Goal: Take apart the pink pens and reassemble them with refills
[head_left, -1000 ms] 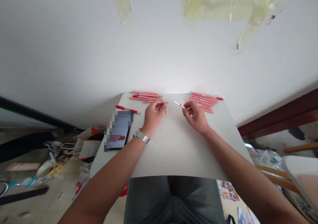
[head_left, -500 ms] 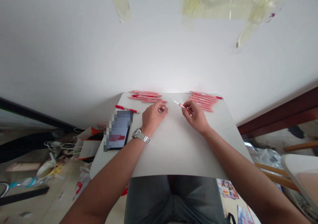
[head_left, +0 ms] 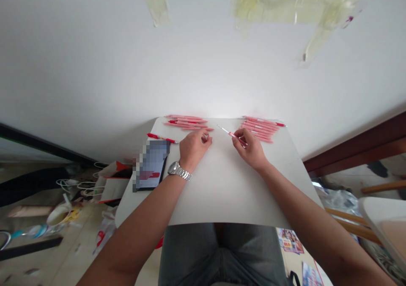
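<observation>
My right hand [head_left: 250, 148] grips a pink pen [head_left: 233, 136] between thumb and fingers. Its thin pale refill sticks out bare, pointing up and left. My left hand [head_left: 194, 147], with a metal watch [head_left: 179, 171] on the wrist, is closed in a pinch; what lies in its fingers is hidden. Just beyond it rests a loose pile of pink pens [head_left: 187, 123], with some red among them. Behind my right hand several pink pens [head_left: 260, 127] lie side by side, one showing a red end. The two hands are apart, above the white table [head_left: 218, 193].
A phone [head_left: 152, 165] with a blurred screen lies at the table's left, below a red pen [head_left: 161, 138]. The white wall [head_left: 203, 66] rises at the back edge. Bags [head_left: 114, 180] stand on the floor at left; a white seat [head_left: 385, 218] is at right.
My left hand has shifted slightly left, and the small pink bit that showed under its fingers is out of sight. My right hand and its pen are nearly still.
</observation>
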### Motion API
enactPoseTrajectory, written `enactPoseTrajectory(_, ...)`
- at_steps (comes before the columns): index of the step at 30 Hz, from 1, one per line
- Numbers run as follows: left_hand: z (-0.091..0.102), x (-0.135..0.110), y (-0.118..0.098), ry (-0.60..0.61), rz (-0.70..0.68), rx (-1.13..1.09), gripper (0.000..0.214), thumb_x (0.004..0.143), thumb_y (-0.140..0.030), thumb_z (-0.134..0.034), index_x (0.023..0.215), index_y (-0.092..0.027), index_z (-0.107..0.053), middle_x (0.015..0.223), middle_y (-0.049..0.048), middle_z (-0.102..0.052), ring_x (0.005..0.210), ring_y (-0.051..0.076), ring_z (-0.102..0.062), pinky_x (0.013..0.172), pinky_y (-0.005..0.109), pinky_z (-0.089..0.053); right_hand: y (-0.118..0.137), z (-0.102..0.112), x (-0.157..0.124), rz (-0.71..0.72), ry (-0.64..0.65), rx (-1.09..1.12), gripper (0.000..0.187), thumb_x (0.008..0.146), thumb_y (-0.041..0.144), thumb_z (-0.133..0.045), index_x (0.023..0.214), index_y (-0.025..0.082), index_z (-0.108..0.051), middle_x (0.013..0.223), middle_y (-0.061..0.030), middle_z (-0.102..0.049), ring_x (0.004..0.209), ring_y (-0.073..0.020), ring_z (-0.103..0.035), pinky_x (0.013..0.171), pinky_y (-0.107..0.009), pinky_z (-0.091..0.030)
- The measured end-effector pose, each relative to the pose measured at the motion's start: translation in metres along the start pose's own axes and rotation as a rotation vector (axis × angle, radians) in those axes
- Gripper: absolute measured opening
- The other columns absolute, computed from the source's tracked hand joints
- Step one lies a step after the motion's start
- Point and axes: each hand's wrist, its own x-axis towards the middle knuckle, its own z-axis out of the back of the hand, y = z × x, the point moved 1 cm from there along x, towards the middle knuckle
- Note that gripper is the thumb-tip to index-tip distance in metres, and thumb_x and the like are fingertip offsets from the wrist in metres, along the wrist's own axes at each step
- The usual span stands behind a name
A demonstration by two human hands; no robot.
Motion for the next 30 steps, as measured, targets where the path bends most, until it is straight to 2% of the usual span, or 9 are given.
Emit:
enactPoseTrajectory(5,0.0,0.0,0.0,0.031,0.021,0.07,0.01,0.086,-0.031,-0.076,0.096,-0.032,-0.075,0.075,-0.0002,-0.072,0.078,0.025,-0.066,0.069,0.033,-0.04,0.0,0.0,0.0,-0.006,0.002,0.003,0.018,0.101,0.042,-0.056,0.098,0.025,-0.054,0.09,-0.0037,-0.067,0.07,-0.0172,-0.06,0.066,-0.031,-0.05)
enactPoseTrajectory(9,0.004,-0.001,-0.008,0.086,0.046,0.22,0.015,0.092,-0.035,-0.069,0.106,-0.032,-0.072,0.086,-0.0012,-0.076,0.084,0.023,-0.069,0.069,0.033,-0.041,0.0,0.0,0.0,0.001,-0.001,0.005,0.02,0.101,0.043,-0.056,0.098,0.024,-0.055,0.089,-0.0035,-0.067,0.069,-0.0166,-0.06,0.065,-0.03,-0.049)
enactPoseTrajectory(13,0.008,-0.002,-0.014,0.112,0.06,0.29,0.016,0.094,-0.036,-0.066,0.108,-0.031,-0.07,0.089,-0.0029,-0.077,0.086,0.021,-0.071,0.068,0.032,-0.042,-0.001,-0.001,-0.001,0.005,-0.006,0.01,0.018,0.101,0.041,-0.057,0.098,0.024,-0.055,0.089,-0.0031,-0.067,0.069,-0.0161,-0.059,0.065,-0.03,-0.048)
enactPoseTrajectory(30,0.006,-0.001,-0.011,0.053,-0.012,0.154,0.012,0.09,-0.031,-0.073,0.102,-0.028,-0.072,0.077,-0.0004,-0.073,0.081,0.023,-0.068,0.066,0.033,-0.041,-0.001,-0.001,0.0,0.0,-0.004,0.005,0.018,0.1,0.042,-0.057,0.098,0.024,-0.055,0.09,-0.0039,-0.068,0.069,-0.0165,-0.06,0.065,-0.031,-0.05)
